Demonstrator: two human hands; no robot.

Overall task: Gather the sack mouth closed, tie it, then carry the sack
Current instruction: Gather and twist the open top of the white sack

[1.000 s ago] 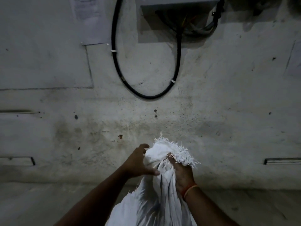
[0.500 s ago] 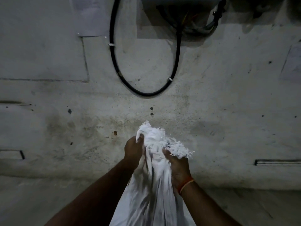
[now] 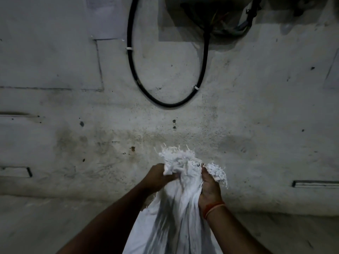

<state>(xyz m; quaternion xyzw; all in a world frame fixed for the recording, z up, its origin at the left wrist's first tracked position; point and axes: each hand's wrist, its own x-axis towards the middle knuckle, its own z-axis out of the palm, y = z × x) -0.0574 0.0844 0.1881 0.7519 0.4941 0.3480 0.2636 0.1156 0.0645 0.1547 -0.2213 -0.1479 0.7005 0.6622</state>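
Before us stands a stained grey wall (image 3: 256,110), dim and speckled. We clutch the bunched mouth of the white sack (image 3: 176,217) with both hands: our left hand (image 3: 158,177) is closed on the gathered cloth from the left, and our right hand (image 3: 209,187) is closed on it from the right, a thread band (image 3: 213,209) round that wrist. Frayed fringe (image 3: 178,155) sprouts above and between our fists, with a tuft spilling over the right one. Below, the sack hangs in folds between our forearms. Higher on the wall, a black cable (image 3: 167,104) loops down from a box (image 3: 201,17), beside a paper sheet (image 3: 104,17).
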